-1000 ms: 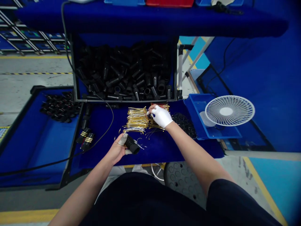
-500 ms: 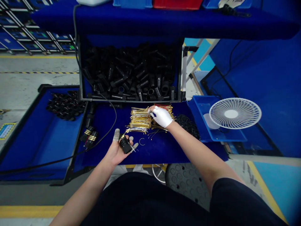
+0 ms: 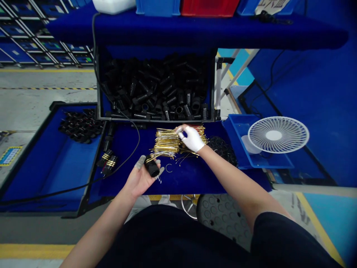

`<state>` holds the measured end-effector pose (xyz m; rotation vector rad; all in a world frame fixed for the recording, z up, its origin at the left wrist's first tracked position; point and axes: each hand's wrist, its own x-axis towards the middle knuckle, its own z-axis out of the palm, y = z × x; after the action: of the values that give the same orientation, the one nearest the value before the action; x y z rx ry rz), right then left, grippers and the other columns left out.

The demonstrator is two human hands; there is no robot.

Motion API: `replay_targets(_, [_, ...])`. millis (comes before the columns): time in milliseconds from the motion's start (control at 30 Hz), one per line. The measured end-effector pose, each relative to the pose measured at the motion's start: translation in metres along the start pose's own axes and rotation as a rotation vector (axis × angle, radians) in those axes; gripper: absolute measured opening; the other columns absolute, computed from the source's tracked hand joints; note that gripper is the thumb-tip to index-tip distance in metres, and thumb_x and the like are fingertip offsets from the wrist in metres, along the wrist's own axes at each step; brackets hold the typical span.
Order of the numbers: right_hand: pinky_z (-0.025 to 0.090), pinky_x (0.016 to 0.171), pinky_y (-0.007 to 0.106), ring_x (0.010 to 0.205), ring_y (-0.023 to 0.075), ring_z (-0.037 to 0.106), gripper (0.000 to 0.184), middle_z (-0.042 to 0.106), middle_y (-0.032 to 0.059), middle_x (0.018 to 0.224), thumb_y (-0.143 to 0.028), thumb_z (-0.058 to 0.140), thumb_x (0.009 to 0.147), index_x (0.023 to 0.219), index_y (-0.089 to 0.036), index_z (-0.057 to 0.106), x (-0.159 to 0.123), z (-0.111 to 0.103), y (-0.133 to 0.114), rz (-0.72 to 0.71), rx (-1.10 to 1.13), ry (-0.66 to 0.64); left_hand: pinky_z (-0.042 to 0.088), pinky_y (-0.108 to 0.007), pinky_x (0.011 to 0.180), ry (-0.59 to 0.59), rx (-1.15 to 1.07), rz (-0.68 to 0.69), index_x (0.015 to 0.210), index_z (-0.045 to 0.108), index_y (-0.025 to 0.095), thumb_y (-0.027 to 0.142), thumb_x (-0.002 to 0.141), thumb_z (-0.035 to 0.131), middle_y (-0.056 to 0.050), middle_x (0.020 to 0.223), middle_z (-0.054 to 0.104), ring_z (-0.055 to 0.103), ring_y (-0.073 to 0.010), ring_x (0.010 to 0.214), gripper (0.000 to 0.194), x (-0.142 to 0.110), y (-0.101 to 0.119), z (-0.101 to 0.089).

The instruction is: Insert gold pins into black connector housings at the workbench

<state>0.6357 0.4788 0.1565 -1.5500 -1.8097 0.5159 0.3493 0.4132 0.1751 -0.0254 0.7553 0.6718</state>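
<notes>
My left hand [image 3: 142, 176], with finger cots on its fingertips, is wrapped round a black ribbed plastic tube fitting [image 3: 152, 167]; thin pale wires stick out below it and a golden end shows at its top. My right hand [image 3: 192, 138] wears a white glove with bare fingertips. Its thumb and forefinger are curled into a pinch at the upper edge of a bundle of yellow and white wires [image 3: 166, 142]; anything between the fingertips is too small to make out. A second batch of wires with red among them [image 3: 200, 130] lies partly behind this hand.
Behind stands a bin [image 3: 156, 121] full of black ribbed fittings. Black fittings [image 3: 80, 124] also fill part of the left tray [image 3: 55, 175]. A black cable [image 3: 122, 163] crosses the bench. At right are black strands [image 3: 221, 149] and a white round grille [image 3: 279, 134] over a blue tray.
The black tube fitting has turned in my left hand, so its open end faces me more. My right hand stays at the wires, with only slight finger movement. The view has tilted slightly.
</notes>
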Motion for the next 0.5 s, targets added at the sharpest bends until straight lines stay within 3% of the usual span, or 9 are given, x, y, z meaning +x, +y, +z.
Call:
replay_targets(67, [0.048, 0.061, 0.026, 0.060, 0.0117, 0.055, 0.013, 0.069, 0.0038, 0.097, -0.033, 0.052, 0.094, 0.099, -0.022, 0.057, 0.001, -0.008, -0.014, 0.134, 0.429, 0.286, 0.050, -0.051, 0.105, 0.000, -0.003, 0.039, 0.107, 0.066, 0.019, 0.045, 0.095, 0.059, -0.005, 0.099, 0.073, 0.072, -0.0186, 0.089, 0.029, -0.002, 0.001, 0.002])
replay_targets(100, [0.043, 0.051, 0.025, 0.049, 0.0090, 0.044, 0.018, 0.067, 0.0008, 0.090, -0.040, 0.056, 0.093, 0.099, -0.024, 0.056, 0.000, -0.013, -0.022, 0.194, 0.641, 0.363, 0.049, -0.053, 0.106, 0.005, -0.003, 0.053, 0.106, 0.066, 0.021, 0.046, 0.094, 0.060, -0.003, 0.095, 0.073, 0.072, -0.0179, 0.085, 0.029, -0.002, 0.001, 0.003])
replay_targets(167, [0.031, 0.043, 0.023, 0.041, 0.0060, 0.026, 0.027, 0.059, -0.0041, 0.076, -0.050, 0.062, 0.089, 0.097, -0.025, 0.057, -0.006, -0.022, -0.039, 0.264, 0.925, 0.364, 0.049, -0.057, 0.105, 0.017, 0.034, 0.091, 0.105, 0.065, 0.022, 0.050, 0.092, 0.063, -0.001, 0.090, 0.072, 0.071, -0.0168, 0.078, 0.032, -0.003, 0.000, 0.007])
replay_targets(200, [0.029, 0.042, 0.023, 0.041, 0.0056, 0.024, 0.028, 0.055, -0.0051, 0.071, -0.051, 0.065, 0.086, 0.096, -0.024, 0.059, -0.011, -0.026, -0.048, 0.279, 0.987, 0.329, 0.050, -0.057, 0.104, 0.028, 0.075, 0.123, 0.105, 0.064, 0.021, 0.051, 0.090, 0.064, -0.001, 0.088, 0.071, 0.071, -0.0160, 0.075, 0.033, -0.004, -0.002, 0.010])
replay_targets(300, [0.038, 0.049, 0.025, 0.049, 0.0083, 0.042, 0.024, 0.059, -0.0023, 0.072, -0.043, 0.076, 0.080, 0.090, -0.022, 0.067, -0.035, -0.026, -0.076, 0.244, 0.874, 0.211, 0.053, -0.055, 0.099, 0.089, 0.240, 0.274, 0.109, 0.063, 0.020, 0.052, 0.087, 0.068, -0.002, 0.086, 0.070, 0.067, -0.0138, 0.068, 0.039, -0.006, -0.009, 0.020])
replay_targets(367, [0.048, 0.064, 0.029, 0.065, 0.0135, 0.057, 0.017, 0.066, 0.0007, 0.081, -0.035, 0.077, 0.079, 0.087, -0.021, 0.071, -0.054, -0.019, -0.092, 0.180, 0.702, 0.075, 0.055, -0.051, 0.095, 0.120, 0.318, 0.357, 0.111, 0.062, 0.018, 0.055, 0.085, 0.069, -0.002, 0.086, 0.070, 0.066, -0.0135, 0.067, 0.045, -0.009, -0.015, 0.028])
replay_targets(500, [0.049, 0.078, 0.032, 0.077, 0.0164, 0.061, 0.007, 0.066, 0.0004, 0.082, -0.027, 0.065, 0.087, 0.086, -0.021, 0.067, -0.082, 0.004, -0.112, 0.120, 0.529, -0.130, 0.057, -0.042, 0.092, 0.060, 0.351, 0.392, 0.117, 0.063, 0.016, 0.062, 0.081, 0.070, -0.007, 0.093, 0.072, 0.070, -0.0192, 0.081, 0.059, -0.013, -0.025, 0.042])
